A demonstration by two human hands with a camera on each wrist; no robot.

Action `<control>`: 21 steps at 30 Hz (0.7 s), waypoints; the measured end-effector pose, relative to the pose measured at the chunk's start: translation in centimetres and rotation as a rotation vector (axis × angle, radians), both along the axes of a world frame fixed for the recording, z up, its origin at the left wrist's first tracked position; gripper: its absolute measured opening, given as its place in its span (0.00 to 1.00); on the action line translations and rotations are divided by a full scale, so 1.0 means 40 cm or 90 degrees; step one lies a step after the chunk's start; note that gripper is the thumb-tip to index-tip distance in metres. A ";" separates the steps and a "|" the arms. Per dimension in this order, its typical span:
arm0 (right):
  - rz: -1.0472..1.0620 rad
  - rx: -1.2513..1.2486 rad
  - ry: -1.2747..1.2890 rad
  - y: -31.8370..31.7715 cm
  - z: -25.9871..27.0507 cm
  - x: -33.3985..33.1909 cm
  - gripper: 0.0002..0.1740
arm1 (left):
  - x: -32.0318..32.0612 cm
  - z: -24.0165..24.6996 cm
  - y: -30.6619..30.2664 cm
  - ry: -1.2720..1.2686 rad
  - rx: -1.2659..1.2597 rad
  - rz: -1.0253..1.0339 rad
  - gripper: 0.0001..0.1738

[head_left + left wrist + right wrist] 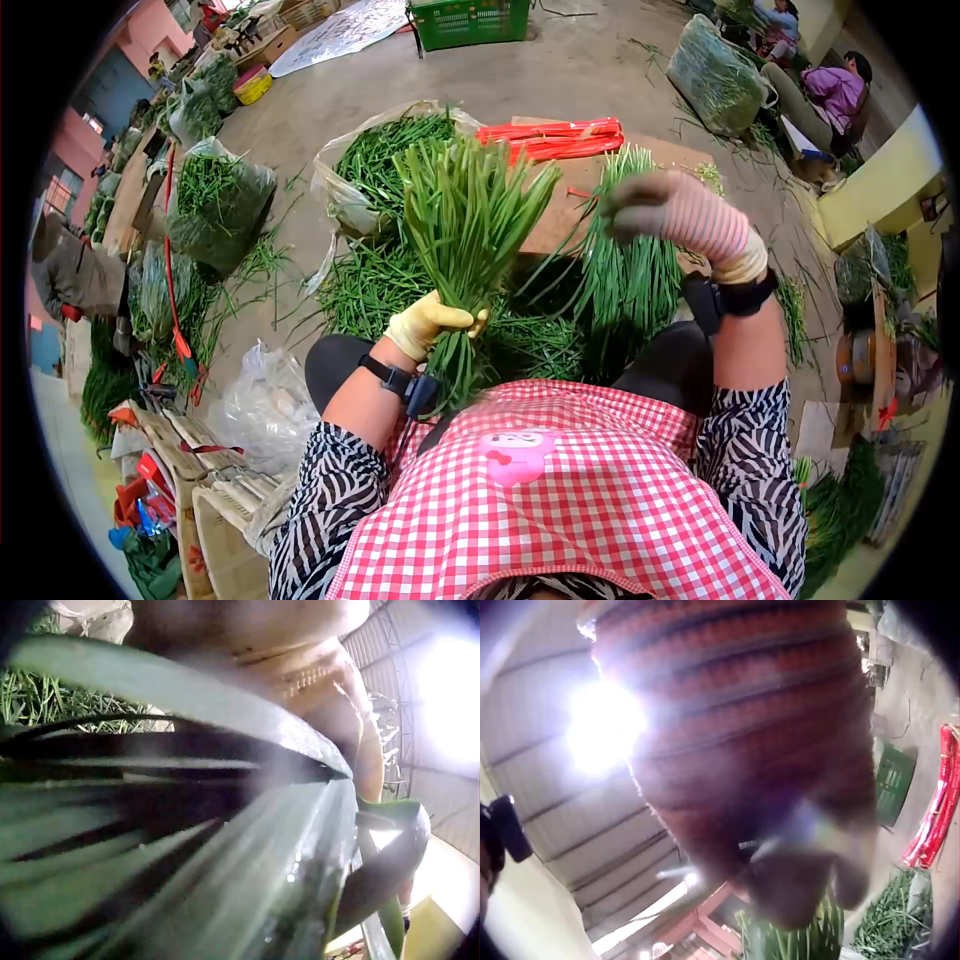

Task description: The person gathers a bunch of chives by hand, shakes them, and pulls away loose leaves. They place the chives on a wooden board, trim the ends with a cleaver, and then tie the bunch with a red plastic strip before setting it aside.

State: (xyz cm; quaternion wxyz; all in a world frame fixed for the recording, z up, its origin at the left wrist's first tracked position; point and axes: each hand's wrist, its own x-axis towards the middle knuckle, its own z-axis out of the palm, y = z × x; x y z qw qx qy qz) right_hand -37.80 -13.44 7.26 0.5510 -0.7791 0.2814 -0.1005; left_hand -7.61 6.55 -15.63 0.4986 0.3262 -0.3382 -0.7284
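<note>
The left hand [430,325], in a yellow glove, is gripping the bunch [470,215] of green stalks with its fingers curled round the lower part, and the leafy tops are fanning out above the lap. The right hand [685,215] (that one is wearing a pink striped glove) is hovering above the long stalks [628,285], which are hanging over the near right corner of the board [545,225]; its fingers are blurring, so I cannot tell whether they are open or closed. Red strips [560,138] are lying along the board's far edge, and an open bag [345,205] of greens is sitting just beside its left edge.
</note>
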 end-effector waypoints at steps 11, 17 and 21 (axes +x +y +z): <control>-0.166 -0.617 0.037 -0.018 -0.184 0.169 0.26 | -0.026 0.030 -0.019 -0.069 0.024 -0.048 0.31; -0.131 -0.594 0.029 -0.026 -0.216 0.189 0.27 | -0.007 0.007 -0.014 -0.068 0.022 -0.067 0.33; -0.090 -0.323 -0.107 -0.042 -0.244 0.192 0.25 | -0.006 0.016 -0.014 -0.064 0.012 -0.098 0.33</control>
